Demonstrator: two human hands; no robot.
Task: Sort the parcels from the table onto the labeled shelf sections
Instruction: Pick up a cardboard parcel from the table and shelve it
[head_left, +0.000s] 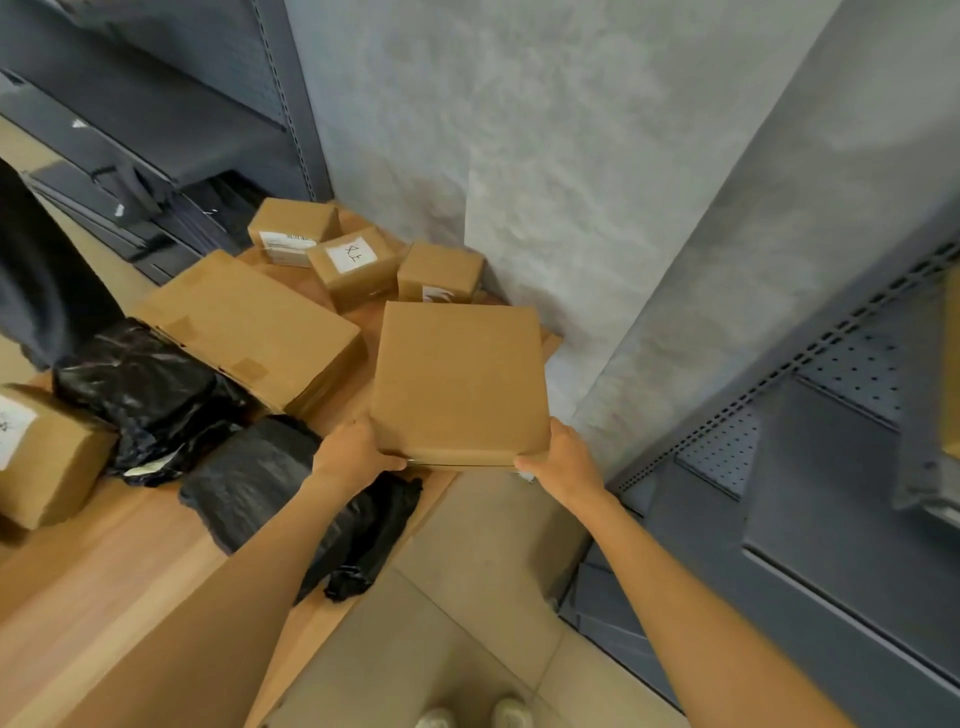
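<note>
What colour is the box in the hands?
Plain brown cardboard; the box shows best in the head view, held by both hands.

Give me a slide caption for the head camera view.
Both hands, left and right, hold a flat cardboard box over the parcel-covered wooden table.

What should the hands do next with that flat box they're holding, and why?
Probably swing the flat box right, toward the grey shelf. Both the left hand and right hand already grip its near corners, and it seems lifted off the table, partly past the edge. No label shows on its top, so tilting it to find one may come first.
</note>
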